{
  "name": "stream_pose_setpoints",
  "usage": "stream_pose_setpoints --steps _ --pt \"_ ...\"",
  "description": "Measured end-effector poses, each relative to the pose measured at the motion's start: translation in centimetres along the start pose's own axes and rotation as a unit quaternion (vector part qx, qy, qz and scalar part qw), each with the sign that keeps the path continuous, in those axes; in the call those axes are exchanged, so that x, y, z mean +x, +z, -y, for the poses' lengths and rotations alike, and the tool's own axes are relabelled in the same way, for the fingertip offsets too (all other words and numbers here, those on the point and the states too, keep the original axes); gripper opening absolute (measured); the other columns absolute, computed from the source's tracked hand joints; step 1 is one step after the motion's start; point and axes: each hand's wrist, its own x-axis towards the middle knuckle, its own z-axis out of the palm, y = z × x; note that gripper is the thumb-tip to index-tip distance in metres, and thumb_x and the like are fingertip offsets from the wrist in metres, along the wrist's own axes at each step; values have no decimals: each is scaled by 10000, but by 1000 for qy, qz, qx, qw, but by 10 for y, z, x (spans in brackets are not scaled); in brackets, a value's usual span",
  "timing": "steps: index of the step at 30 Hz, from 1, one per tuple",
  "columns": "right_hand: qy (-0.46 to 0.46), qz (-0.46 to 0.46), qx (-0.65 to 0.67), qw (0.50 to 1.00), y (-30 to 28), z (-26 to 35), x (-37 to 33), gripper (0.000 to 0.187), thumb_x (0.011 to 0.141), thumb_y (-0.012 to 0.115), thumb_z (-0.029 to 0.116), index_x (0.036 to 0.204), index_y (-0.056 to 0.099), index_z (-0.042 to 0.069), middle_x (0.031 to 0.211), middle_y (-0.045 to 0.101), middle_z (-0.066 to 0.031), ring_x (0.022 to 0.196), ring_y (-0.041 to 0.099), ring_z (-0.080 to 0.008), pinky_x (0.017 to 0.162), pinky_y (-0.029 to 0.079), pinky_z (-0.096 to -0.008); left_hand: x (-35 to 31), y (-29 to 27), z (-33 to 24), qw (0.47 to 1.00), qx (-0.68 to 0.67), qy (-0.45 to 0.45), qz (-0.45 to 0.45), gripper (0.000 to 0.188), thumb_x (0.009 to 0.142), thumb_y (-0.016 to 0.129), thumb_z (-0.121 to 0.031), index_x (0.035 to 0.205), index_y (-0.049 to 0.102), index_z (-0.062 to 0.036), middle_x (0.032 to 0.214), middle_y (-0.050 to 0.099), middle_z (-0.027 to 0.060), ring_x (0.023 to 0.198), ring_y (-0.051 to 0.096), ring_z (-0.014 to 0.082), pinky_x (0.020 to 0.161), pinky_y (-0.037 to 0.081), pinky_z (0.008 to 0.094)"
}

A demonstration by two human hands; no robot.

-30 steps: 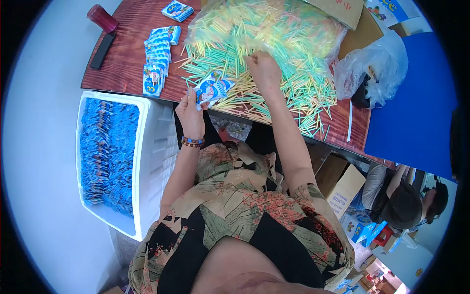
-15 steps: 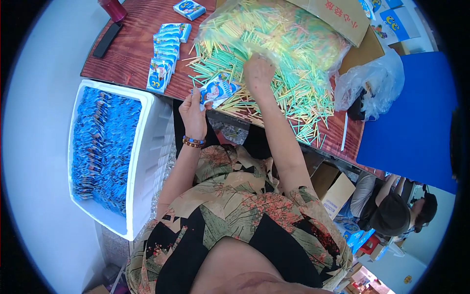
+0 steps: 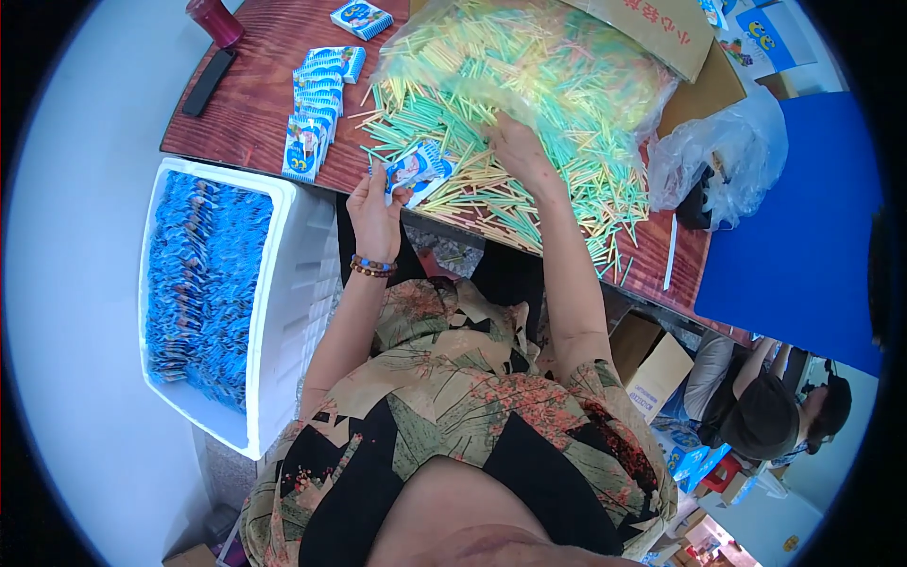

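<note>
My left hand (image 3: 378,222) pinches a blue-and-white packet (image 3: 416,172) by its near left side, at the front edge of the table. To the right, my right hand (image 3: 522,161) reaches into a loose pile of thin pastel sticks (image 3: 576,203), yellow, green and pinkish. Its fingers are bent inward and partly hidden among the sticks, beside the clear plastic bag (image 3: 529,47) spread over the pile's far part. What they hold, if anything, does not show. Several similar packets (image 3: 319,104) overlap in a row beyond my left hand.
A white foam box (image 3: 300,255) full of blue packets (image 3: 213,274) stands left of the dark red table (image 3: 250,113). A red cup (image 3: 217,23), black bar (image 3: 208,83) and another packet stack (image 3: 361,18) lie farther back. Right are a cardboard box (image 3: 652,38), crumpled plastic bag (image 3: 746,142), blue board (image 3: 794,236) and another person (image 3: 761,416).
My right hand has shifted slightly right and nearer over the sticks. The left hand keeps its grip on the packet and has barely moved.
</note>
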Motion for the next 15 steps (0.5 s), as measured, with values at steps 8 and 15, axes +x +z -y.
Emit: stream_pose_setpoints --steps 8,15 --pt "39 122 474 871 -14 12 -15 198 977 491 227 965 529 33 732 540 -29 665 540 -144 633 439 -296 18 1 0 988 -112 -77 74 214 974 530 -262 959 580 -54 891 609 47 814 576 128 780 500 353" --pt "25 1 610 792 8 29 -23 198 1000 458 231 990 529 47 792 568 -18 664 549 -140 629 447 -297 25 46 13 966 -194 -166 39 277 978 493 -344 1074 567 -94 949 635 78 1047 584 224 913 436 382"
